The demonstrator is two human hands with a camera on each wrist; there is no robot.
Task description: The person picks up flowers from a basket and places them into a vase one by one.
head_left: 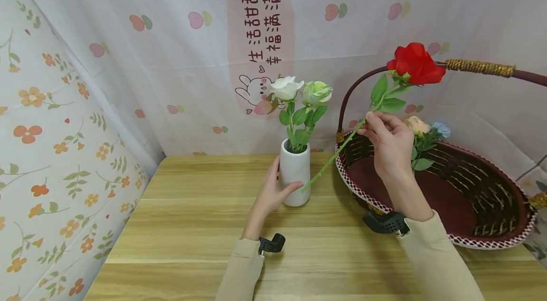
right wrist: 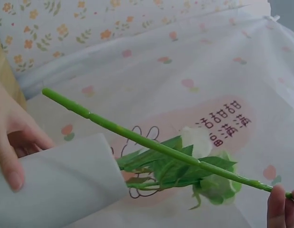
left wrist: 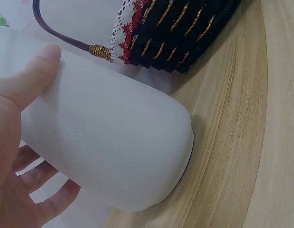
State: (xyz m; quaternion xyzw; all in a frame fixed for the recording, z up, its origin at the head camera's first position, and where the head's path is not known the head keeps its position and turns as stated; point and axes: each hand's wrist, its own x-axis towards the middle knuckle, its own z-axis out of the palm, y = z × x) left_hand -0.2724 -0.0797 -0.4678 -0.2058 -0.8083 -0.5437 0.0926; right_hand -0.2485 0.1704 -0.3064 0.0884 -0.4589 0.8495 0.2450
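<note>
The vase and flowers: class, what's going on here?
A person's left hand holds a white vase on the table; a white rose and a pale green rose stand in it. The right hand pinches a red rose by its stem, outside the vase. A peach flower and a blue flower are in the basket.

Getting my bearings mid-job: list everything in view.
Table: one, wood-toned, foreground.
Curtain: one, printed white, behind table.
Floral cloth: at least one, white and orange, left.
Basket: one, dark brown, right on table.
Vase: one, white, left of basket.
White rose: one, white, in vase.
Green rose: one, pale green, in vase.
Red rose: one, red, in right hand.
Peach flower: one, peach, in basket.
Blue flower: one, blue, in basket.
Wrist devices: two, black, one per wrist.
Sleeves: two, beige, on forearms.
Left hand: one, bare, round vase.
Right hand: one, bare, pinching red rose's stem.
</note>
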